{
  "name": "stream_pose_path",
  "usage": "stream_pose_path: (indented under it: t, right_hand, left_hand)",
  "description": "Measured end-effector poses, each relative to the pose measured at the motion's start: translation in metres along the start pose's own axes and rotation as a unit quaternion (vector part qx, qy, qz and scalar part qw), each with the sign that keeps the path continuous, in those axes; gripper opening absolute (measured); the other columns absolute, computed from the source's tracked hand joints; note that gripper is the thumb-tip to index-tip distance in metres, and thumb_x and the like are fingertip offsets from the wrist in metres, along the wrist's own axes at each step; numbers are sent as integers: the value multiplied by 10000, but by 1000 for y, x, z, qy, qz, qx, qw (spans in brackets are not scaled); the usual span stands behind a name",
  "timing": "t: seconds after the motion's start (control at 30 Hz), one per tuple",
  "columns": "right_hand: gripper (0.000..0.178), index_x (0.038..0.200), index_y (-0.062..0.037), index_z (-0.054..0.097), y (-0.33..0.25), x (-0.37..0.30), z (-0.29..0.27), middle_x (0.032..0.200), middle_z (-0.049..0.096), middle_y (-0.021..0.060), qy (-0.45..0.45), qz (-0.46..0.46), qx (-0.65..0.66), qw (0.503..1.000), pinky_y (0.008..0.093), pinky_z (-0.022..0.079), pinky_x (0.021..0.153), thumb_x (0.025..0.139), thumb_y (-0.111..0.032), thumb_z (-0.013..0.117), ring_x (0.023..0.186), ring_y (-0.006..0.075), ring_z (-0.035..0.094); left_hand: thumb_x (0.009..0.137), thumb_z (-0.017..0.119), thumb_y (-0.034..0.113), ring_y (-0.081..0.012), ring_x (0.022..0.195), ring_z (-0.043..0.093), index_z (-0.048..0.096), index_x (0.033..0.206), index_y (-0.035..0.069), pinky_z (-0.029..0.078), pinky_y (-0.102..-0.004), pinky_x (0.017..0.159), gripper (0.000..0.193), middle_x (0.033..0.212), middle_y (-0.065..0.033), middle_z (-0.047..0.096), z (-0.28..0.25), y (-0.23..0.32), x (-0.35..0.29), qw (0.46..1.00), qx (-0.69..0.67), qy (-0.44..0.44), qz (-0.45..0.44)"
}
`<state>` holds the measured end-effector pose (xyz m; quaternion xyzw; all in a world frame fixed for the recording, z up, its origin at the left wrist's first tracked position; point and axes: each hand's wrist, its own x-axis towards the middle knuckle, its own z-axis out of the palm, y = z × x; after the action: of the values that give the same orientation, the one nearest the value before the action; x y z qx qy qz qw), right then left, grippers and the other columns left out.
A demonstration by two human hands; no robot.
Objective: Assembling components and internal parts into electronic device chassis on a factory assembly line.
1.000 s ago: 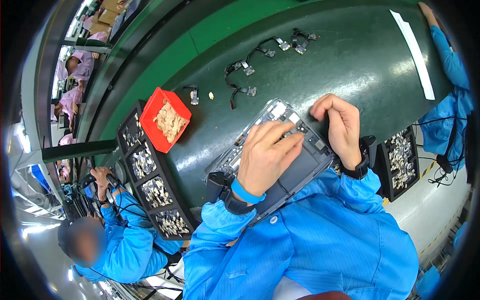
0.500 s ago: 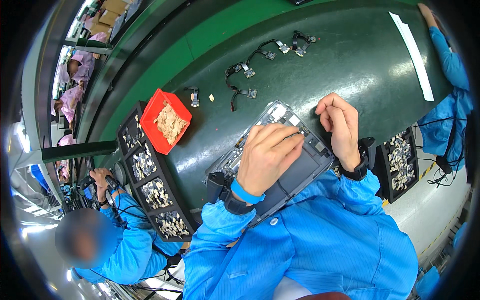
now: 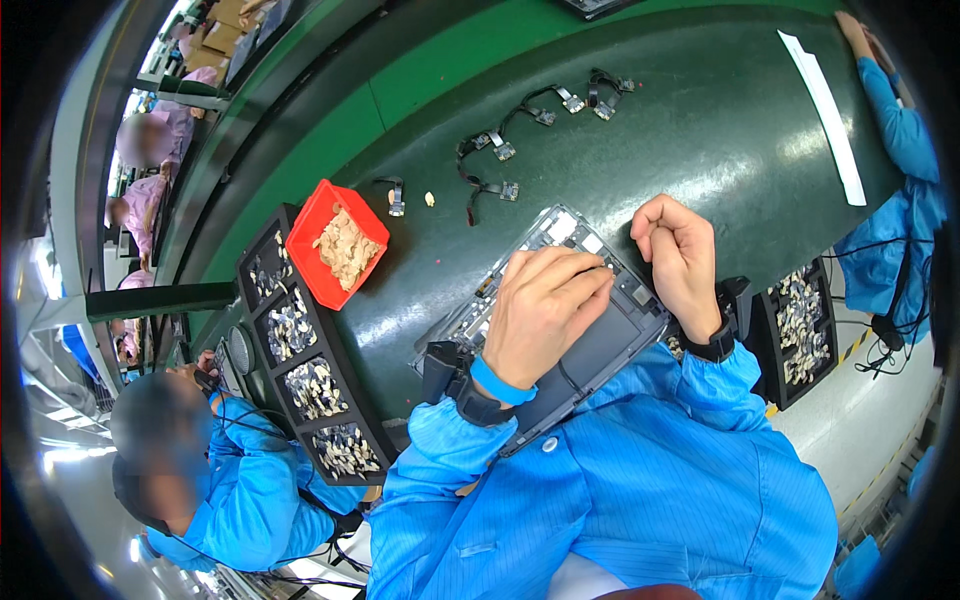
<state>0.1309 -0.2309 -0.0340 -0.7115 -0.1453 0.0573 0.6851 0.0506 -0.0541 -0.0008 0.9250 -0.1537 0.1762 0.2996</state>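
An opened grey tablet-like device housing (image 3: pixel 625 335) lies tilted on the green table, close against my body. My left hand (image 3: pixel 540 318) rests over its upper middle, fingers bent and drawn together. The fingertips press near a small pale spot on the inner parts; whatever they pinch is too small to make out. Beside the housing's right edge, my right hand (image 3: pixel 680 255) is curled closed with its fingertips tucked in, and I cannot see if anything is inside. Small circuit boards on black ribbon cables (image 3: pixel 510 190) lie in a loose line beyond the housing.
A red bin (image 3: pixel 305 258) of beige pieces stands at the left. Below it is a black compartment tray (image 3: pixel 325 375) of small parts; another black tray (image 3: pixel 800 330) is at the right. A white strip (image 3: pixel 825 120) lies far right. Co-workers in blue sit on both sides.
My left hand has shifted very slightly right over the housing, fingers still together. My right hand is curled a little tighter. The co-worker at left has leaned and moved their hands.
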Motion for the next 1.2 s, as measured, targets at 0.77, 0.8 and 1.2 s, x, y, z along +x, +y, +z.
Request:
stream_pose_path:
  t: [0.77, 0.8, 1.2]
  right_hand:
    - [203, 993, 8, 665, -15, -4, 6, 707, 548, -8, -21, 41, -44, 998, 249, 403, 600, 1040, -158, 559, 681, 67, 506]
    - [188, 1026, 13, 680, -18, -8, 9, 742, 598, 37, -12, 37, -83, 996, 270, 436, 613, 1020, -155, 595, 679, 98, 532]
    - [268, 1038, 16, 706, -26, -27, 2, 879, 669, 195, -101, 0, -307, 946, 403, 508, 703, 926, -227, 709, 777, 335, 651]
  left_hand:
    - [822, 726, 583, -290, 1437, 421, 669, 1271, 10, 371, -489, 1063, 730, 1470, -160, 524, -6, 51, -20, 981, 158, -86, -71]
    - [822, 726, 583, -290, 1437, 421, 669, 1271, 10, 371, -489, 1063, 730, 1470, -160, 524, -6, 61, -29, 983, 152, -79, -68]
    - [803, 787, 370, -344, 1500, 340, 416, 1497, -55, 301, -519, 1190, 895, 1592, -217, 384, 4, 64, -63, 980, 113, -104, -126]
